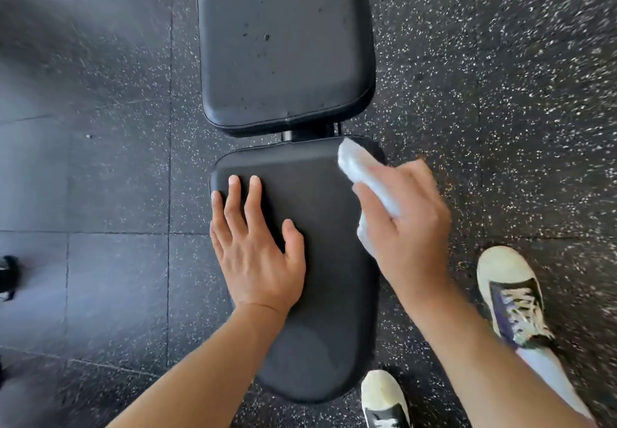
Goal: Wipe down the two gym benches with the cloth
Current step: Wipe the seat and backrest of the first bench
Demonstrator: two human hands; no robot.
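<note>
Seen from above, 1 black padded vinyl gym bench (300,260) stands on a dark rubber tile floor with white speckles (484,60). The bench has 2 pads: a rounded seat pad (320,294) nearest the person and a longer rectangular back pad (283,43) beyond it, with a narrow gap and a dark metal bracket (310,133) between them. Small dark spots or droplets show on the back pad; what they are cannot be told.

The left hand (257,247) rests palm down on the left part of the seat pad, its grip slack, fingers straight and spread, holding nothing. The fingertips point toward the pad's far left corner.

The right hand (407,224) holds a crumpled white cloth (364,174), fingers and thumb curled round it. The cloth sticks out past the fingers and lies at the far right corner of the seat pad, at its edge. Motion blur makes it uncertain whether the cloth presses on the vinyl or sits just above it.

2 cream and black lace-up sneakers stand on the floor to the right of the seat pad: 1 (510,297) well to the right, the other (384,401) just beside the pad's near end. A pale trouser leg (547,374) rises from the right one.

A small dark object (8,277) sits at the left edge, too cropped to identify.
</note>
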